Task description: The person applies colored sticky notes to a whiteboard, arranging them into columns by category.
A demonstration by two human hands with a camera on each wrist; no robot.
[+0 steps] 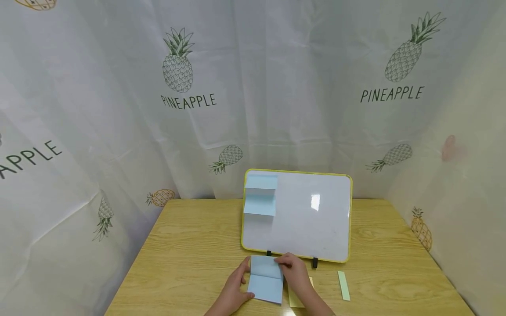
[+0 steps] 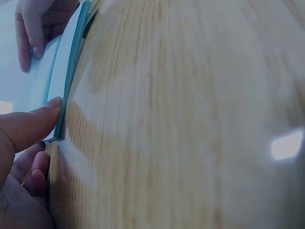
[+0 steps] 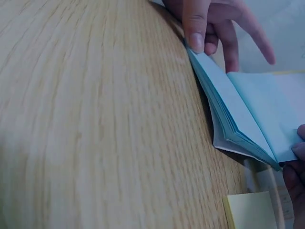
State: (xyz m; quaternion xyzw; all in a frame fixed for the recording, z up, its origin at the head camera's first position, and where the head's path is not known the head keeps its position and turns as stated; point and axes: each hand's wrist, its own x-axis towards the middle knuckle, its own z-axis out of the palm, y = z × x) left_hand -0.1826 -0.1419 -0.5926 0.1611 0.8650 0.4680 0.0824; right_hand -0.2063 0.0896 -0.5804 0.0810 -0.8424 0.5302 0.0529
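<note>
A pad of light-blue sticky notes point(image 1: 265, 289) lies in front of the whiteboard point(image 1: 312, 210). My left hand point(image 1: 233, 290) holds it at the near left, the thumb on its lower corner and the other fingers along its side. At the far right edge my right hand point(image 1: 295, 273) pinches the blue top sheet point(image 1: 262, 265), which bends upward along a crease. Seen from the right wrist, that sheet point(image 3: 267, 105) stands away from the thick pad point(image 3: 224, 100). Two blue notes point(image 1: 261, 204) hang on the board's left side, their lower edges curling outward.
A yellow sticky-note pad point(image 1: 294, 299) lies partly under my right forearm. Further right is a narrow pale-green strip point(image 1: 343, 285). Black feet point(image 1: 315, 263) support the board on the wooden table point(image 1: 189, 245). A pineapple-print curtain point(image 1: 276, 87) surrounds the table.
</note>
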